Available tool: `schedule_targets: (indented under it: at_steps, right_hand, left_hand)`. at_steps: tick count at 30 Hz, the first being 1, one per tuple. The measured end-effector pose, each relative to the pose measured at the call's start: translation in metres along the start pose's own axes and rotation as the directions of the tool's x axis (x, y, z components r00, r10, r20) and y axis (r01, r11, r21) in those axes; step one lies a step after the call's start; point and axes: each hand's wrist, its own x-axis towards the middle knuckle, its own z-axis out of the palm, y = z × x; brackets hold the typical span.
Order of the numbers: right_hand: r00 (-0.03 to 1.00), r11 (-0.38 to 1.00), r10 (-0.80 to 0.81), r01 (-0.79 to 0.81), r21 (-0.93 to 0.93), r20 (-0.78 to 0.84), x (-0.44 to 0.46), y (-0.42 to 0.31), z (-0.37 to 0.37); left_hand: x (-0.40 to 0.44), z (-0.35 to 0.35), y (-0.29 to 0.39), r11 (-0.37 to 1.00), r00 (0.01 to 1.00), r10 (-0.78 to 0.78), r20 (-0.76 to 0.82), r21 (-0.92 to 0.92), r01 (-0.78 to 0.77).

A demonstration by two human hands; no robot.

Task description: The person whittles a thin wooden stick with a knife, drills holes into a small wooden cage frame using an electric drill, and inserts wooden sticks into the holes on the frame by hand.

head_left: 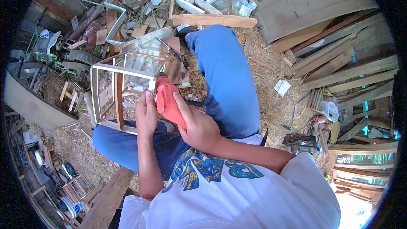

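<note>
A red power drill [168,101] points away from me, its tip at the corner of a white wooden frame [127,71]. My right hand [197,125] is wrapped round the drill's rear part. Beside the drill, on its left, my left hand [146,112] is at the frame's near right edge, fingers together; what it grips there is hard to make out. The frame rests against my bent left leg and has a brown upright slat [119,101] across it. A curved dark tool [169,50] lies just beyond the frame.
Wood scraps surround a curved wooden piece [214,20] beyond my foot. Large boards [313,0] lean at the upper right. A white box [282,87] lies on the straw to the right, near a dark metal case [300,140]. A plank [106,199] is at the lower left.
</note>
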Motion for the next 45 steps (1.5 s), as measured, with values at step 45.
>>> schedule_targets:
  at_steps: [45]
  right_hand:
    - [0.99,0.99,0.137,-0.137,-0.044,0.012,0.003,-0.019,0.014]
  left_hand:
    - [-0.002,-0.002,0.002,0.992,0.99,0.0,-0.139,0.123,0.018]
